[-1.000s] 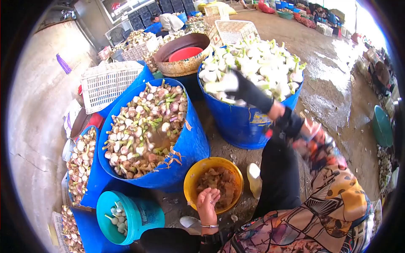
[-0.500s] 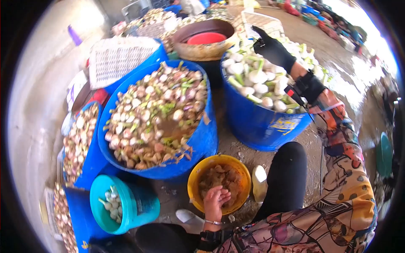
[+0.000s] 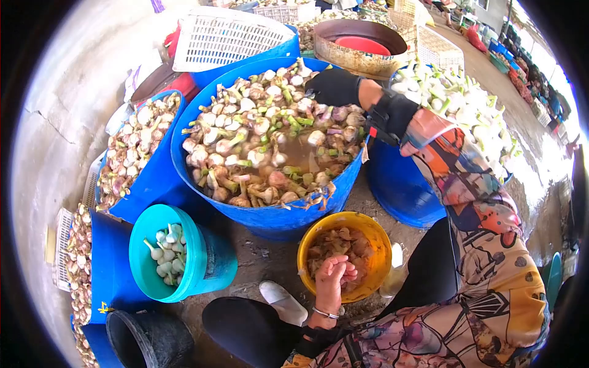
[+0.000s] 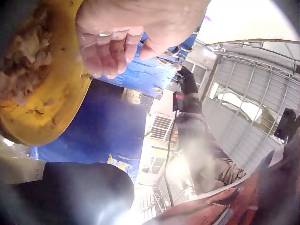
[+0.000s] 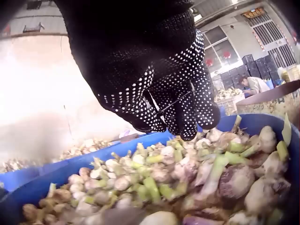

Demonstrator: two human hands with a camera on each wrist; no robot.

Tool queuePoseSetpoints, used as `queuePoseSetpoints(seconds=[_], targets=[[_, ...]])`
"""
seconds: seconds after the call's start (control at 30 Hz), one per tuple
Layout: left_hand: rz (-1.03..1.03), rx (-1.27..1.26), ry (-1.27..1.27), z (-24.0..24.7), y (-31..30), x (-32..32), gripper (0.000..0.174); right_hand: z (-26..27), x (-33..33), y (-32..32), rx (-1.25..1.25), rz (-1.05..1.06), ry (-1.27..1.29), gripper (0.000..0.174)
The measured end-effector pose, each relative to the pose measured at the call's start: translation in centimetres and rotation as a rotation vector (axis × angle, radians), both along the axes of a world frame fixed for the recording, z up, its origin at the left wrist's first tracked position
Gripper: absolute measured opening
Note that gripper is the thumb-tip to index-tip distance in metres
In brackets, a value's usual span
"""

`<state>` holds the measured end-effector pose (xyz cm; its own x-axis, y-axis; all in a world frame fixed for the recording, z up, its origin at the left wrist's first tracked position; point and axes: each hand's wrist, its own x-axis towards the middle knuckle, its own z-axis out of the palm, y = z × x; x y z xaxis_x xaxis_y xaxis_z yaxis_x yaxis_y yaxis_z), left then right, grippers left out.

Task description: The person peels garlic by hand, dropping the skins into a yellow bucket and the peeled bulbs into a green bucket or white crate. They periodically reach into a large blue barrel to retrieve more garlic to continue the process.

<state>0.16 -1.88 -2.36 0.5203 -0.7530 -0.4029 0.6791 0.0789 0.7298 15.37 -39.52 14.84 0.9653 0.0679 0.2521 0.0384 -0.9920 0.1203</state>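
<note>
My right hand (image 3: 334, 88), in a black glove with white grip dots, hangs over the far right side of a big blue tub (image 3: 270, 218). In the tub, unpeeled garlic bulbs (image 3: 261, 126) with cut green stems float in brownish water. In the right wrist view the gloved fingers (image 5: 187, 117) point down, loosely bent, just above the bulbs; a thin dark strip shows between them. My bare left hand (image 3: 331, 282), wet and palm up with loosely curled fingers, holds nothing. It hovers at the near side of a yellow bucket (image 3: 383, 245) of garlic skins (image 3: 346, 242).
A second blue tub (image 3: 399, 184) at right is heaped with peeled white garlic (image 3: 460, 104). Front left stand a turquoise bucket (image 3: 211, 257) with small bulbs and a black bucket (image 3: 153, 337). More unpeeled garlic (image 3: 138, 147) lines the left; a white crate (image 3: 227, 34) sits behind.
My right hand has let go of a white peeled bulb over the right tub and swung left to the unpeeled garlic. The left hand stays by the yellow bucket; the head view has shifted.
</note>
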Motion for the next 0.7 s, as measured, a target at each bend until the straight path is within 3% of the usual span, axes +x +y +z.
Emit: queuePoseSetpoints(seconds=[0.07, 0.13, 0.27, 0.37, 0.53, 0.7], targets=[[0.024, 0.012, -0.005, 0.1, 0.2, 0.5, 0.019, -0.8, 1.5, -1.8, -0.12, -0.062, 0.061, 0.033], [0.037, 0.022, 0.0, 0.0, 0.3, 1.0, 0.019, -5.4, 2.3, -6.6, -0.165, -0.116, 0.193, 0.034], [0.055, 0.035, 0.042, -0.8, 0.5, 1.6, 0.019, -3.7, 1.4, -2.2, -0.082, -0.345, 0.545, 0.046], [0.071, 0.035, 0.053, -1.6, 0.6, 1.6, 0.019, -6.4, 3.5, -4.9, -0.099, -0.329, 0.564, 0.052], [0.101, 0.021, 0.066, -1.8, 0.8, 1.7, 0.019, -4.5, 2.6, -3.1, -0.06, -0.373, 0.639, 0.068], [0.069, -0.001, 0.034, -0.9, 1.4, 1.1, 0.018, 0.1, -2.7, -1.4, 0.215, -0.322, 0.368, 0.069]])
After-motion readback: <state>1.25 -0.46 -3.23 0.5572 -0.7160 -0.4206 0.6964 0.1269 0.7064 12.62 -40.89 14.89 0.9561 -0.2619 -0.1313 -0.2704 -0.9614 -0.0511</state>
